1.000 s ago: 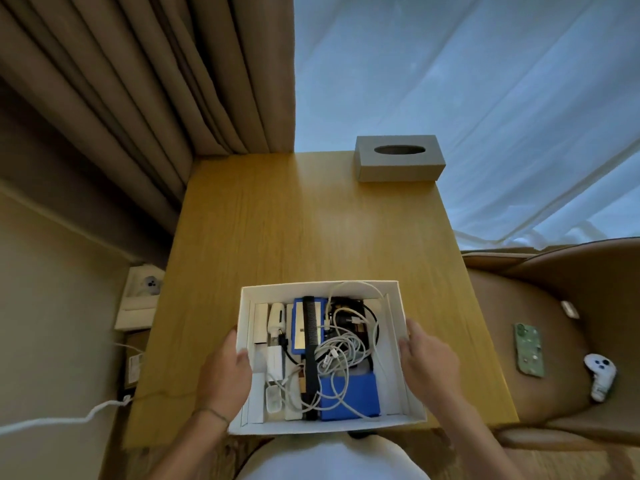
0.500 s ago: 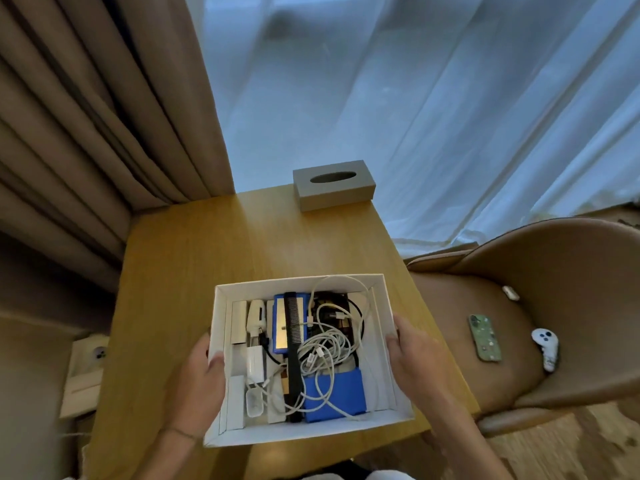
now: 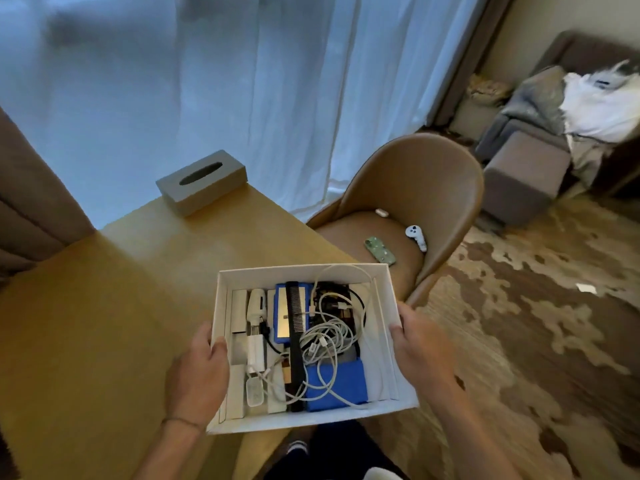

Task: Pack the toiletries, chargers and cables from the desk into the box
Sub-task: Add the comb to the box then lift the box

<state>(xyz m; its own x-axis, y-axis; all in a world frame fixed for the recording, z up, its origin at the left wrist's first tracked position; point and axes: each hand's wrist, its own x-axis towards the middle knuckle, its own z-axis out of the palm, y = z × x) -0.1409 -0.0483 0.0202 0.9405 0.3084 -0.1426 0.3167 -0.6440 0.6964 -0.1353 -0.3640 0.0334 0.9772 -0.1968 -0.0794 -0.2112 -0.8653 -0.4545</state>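
Note:
The white box (image 3: 304, 420) is held up off the desk (image 3: 104, 306), past its right front corner. My left hand (image 3: 199, 368) grips the box's left wall and my right hand (image 3: 420, 348) grips its right wall. Inside lie tangled white cables (image 3: 327, 341), a black comb (image 3: 296, 344), a white charger (image 3: 255, 351), a blue case (image 3: 337, 384), a blue-edged flat item (image 3: 287, 317) and small white packets (image 3: 239, 306).
A grey tissue box (image 3: 202, 180) stands at the desk's far edge by the sheer curtain. A brown chair (image 3: 412, 209) to the right carries a green phone (image 3: 380, 250) and a white controller (image 3: 416, 237). Patterned carpet and a cluttered sofa (image 3: 571, 109) lie beyond.
Both hands have lifted the box off the desk and swung it right. The view has turned right, bringing the chair, carpet and sofa into sight.

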